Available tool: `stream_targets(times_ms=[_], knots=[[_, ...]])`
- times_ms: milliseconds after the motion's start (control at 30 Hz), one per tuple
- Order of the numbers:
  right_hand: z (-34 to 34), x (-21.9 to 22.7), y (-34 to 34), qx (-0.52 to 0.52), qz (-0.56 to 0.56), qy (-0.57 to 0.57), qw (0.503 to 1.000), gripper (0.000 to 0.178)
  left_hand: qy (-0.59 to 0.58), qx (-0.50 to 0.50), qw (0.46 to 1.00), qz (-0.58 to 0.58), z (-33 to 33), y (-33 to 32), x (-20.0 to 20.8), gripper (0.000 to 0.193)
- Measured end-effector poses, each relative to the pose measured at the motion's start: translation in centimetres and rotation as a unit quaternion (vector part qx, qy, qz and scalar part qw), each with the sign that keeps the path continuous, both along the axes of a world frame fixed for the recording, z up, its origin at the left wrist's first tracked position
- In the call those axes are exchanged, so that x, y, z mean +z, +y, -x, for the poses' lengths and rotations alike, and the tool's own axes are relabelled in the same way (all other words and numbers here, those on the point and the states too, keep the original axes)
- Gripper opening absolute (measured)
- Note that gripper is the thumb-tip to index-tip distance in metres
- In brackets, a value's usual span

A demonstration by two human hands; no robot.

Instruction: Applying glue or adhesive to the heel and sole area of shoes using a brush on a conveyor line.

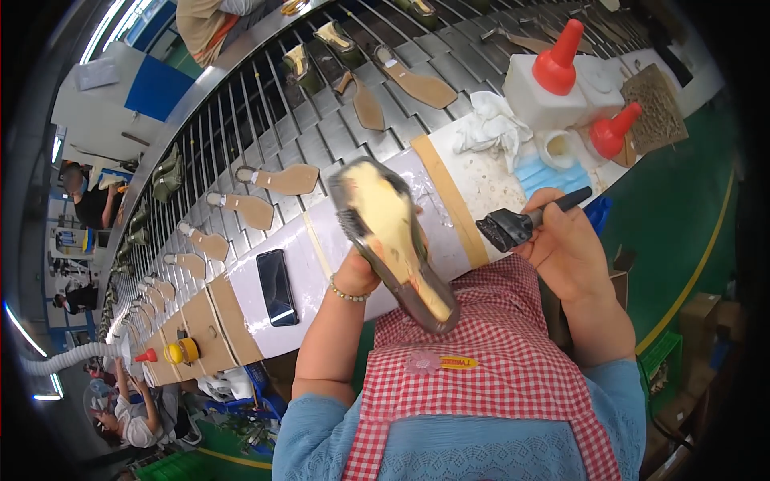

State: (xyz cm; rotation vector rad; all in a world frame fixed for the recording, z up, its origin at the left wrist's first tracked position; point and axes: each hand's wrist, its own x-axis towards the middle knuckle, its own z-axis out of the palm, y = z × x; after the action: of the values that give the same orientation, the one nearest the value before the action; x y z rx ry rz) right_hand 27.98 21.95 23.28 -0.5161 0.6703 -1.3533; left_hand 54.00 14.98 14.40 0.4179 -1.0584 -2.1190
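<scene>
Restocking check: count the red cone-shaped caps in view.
3: large red cap atop a white container; smaller red cap right of the open pot; third red cap by the yellow object, far left. Others may be hidden.

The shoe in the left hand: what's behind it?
Around the shoe show the metal conveyor, pale tabletop and checked apron; the left hand reaches behind it, partly covered. Anything else directly behind is hidden.

Right of the smartphone (276, 287) on my desk (313, 276), my left grip (355, 275) holds a lasted shoe (391, 236), my right grip (563, 244) a brush (507, 229); behind the phone, soles (287, 179) lie on the conveyor (461, 62).
</scene>
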Motion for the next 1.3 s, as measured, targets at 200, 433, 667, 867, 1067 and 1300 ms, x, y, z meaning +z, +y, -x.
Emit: stream_targets(times_ms=[200,433,667,867,1067,1300], knots=[[-2.7,0.1,-0.2,-0.01,0.093,0.209,0.974,0.014,-0.083,-0.154,0.985,-0.013,-0.4,1.6,-0.4,0.116],[-3.4,0.6,0.0,-0.047,0.318,0.423,0.847,0.018,-0.094,-0.175,0.98,-0.004,-0.2,1.7,0.2,0.11],[-2.6,1.1,0.4,0.069,0.273,0.374,0.884,0.017,-0.094,-0.167,0.981,0.038,-0.4,2.0,0.0,0.108],[-3.0,1.9,-0.3,-0.023,0.334,0.464,0.82,0.016,-0.095,-0.17,0.981,0.018,-0.2,2.4,0.3,0.11],[-3.6,2.1,0.5,-0.07,0.39,0.528,0.751,0.019,-0.087,-0.159,0.983,0.016,-0.5,2.7,-0.2,0.109],[-3.6,2.0,1.1,0.002,0.354,0.48,0.803,0.017,-0.091,-0.182,0.979,0.02,-0.6,2.6,0.3,0.108]])
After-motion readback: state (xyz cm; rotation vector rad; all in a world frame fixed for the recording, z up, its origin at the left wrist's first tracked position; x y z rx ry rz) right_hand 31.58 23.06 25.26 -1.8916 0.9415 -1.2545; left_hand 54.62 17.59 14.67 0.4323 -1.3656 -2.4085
